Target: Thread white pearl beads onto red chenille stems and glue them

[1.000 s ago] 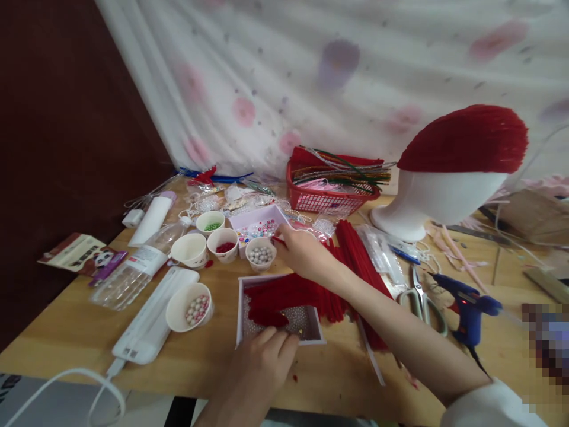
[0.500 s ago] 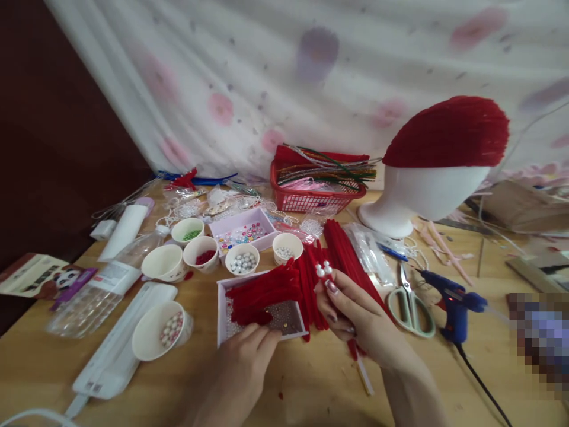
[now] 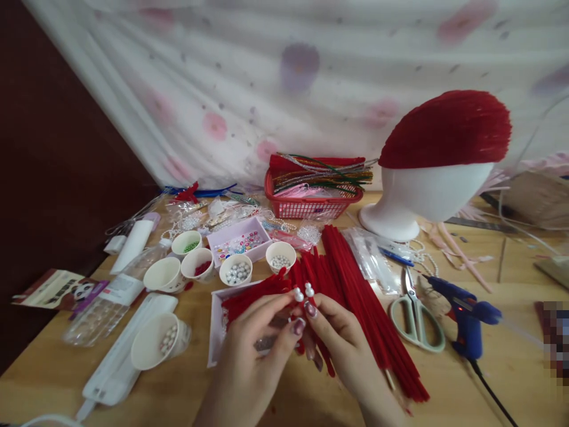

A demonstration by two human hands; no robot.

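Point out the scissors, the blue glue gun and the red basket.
scissors (image 3: 415, 317): head view, on the pale green handle loops.
blue glue gun (image 3: 466, 308): head view, on its body above the grip.
red basket (image 3: 306, 207): head view, on its front mesh wall.

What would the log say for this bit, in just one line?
left hand: pinching pearl-tipped red stems | right hand: holding same stems | under hands: pink tray, red pipe cleaners | right: scissors, glue gun
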